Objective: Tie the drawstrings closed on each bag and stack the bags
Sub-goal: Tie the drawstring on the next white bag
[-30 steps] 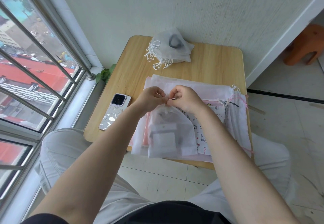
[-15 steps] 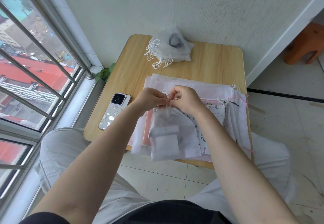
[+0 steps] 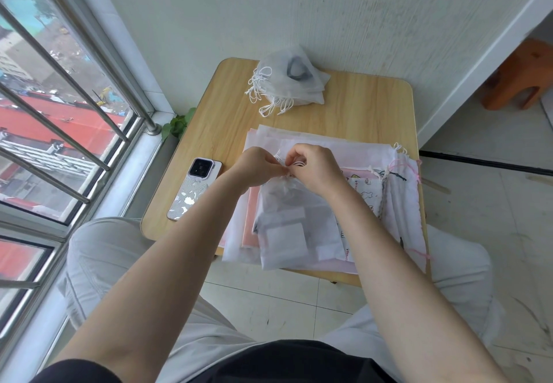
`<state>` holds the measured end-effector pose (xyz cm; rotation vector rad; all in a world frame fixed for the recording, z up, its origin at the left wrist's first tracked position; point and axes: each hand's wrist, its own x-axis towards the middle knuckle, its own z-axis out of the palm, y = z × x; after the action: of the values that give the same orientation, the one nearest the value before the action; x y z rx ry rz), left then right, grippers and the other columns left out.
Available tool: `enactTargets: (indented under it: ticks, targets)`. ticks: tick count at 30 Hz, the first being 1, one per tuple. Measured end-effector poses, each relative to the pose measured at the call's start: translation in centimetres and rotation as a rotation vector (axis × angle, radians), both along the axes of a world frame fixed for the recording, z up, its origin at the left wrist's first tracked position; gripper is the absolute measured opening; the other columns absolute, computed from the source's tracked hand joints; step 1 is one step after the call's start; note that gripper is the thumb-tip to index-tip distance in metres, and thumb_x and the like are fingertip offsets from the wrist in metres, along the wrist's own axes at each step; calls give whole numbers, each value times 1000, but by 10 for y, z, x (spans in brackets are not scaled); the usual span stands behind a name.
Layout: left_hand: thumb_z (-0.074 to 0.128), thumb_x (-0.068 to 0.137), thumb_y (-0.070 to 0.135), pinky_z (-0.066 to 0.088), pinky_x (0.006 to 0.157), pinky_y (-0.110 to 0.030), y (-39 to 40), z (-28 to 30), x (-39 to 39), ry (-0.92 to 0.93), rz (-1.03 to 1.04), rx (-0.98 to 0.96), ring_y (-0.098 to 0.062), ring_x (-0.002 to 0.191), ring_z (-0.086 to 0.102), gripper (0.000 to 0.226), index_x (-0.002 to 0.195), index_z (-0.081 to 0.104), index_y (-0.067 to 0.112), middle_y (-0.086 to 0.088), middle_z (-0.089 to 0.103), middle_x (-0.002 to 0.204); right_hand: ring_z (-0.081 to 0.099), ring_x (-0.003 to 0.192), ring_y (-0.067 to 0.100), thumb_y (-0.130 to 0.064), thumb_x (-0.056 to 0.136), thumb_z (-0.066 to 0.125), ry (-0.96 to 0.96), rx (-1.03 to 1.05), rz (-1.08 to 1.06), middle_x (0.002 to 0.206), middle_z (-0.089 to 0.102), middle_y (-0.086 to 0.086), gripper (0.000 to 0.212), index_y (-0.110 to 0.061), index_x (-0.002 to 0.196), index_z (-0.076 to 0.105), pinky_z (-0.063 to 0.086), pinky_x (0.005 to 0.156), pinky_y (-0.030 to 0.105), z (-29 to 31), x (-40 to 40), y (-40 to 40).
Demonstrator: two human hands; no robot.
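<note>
The left hand [image 3: 257, 167] and right hand [image 3: 314, 170] both pinch the white drawstrings [image 3: 294, 164] at the neck of the sheer white bag [image 3: 287, 218], which lies on the pile of flat untied bags [image 3: 398, 203] at the table's [image 3: 374, 107] near edge. Since a second ago the bag's mouth has drawn tighter and the hands have closed together; the knot looks under way, not finished; the stack of tied bags [image 3: 291, 83] waits at the far edge.

Drawstring ends vanish inside both hands [image 3: 287, 170] — knot unreadable.
</note>
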<state>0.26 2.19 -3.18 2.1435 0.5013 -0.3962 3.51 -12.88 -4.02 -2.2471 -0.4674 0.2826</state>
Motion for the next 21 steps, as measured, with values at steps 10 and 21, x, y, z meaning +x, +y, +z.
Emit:
enactTargets:
  ticks: [10, 21]
  targets:
    - [73, 83, 23, 33, 47, -16, -1, 7, -4, 14, -25, -12, -11, 52, 44, 13, 80, 73, 10, -1, 52, 64, 64, 94, 20, -9, 90, 61, -22, -162, 113, 102, 73, 4, 17, -12, 99, 75, 51, 83, 31, 6, -1, 5]
    - [70, 83, 20, 38, 56, -16, -5, -2, -11, -289, -163, 243, -10, 72, 54, 13, 93, 72, 12, 5, 63, 81, 46, 63, 10, -17, 98, 54, 480, -40, 139, 72, 52, -2, 19, -16, 80, 58, 34, 57, 22, 9, 11, -7]
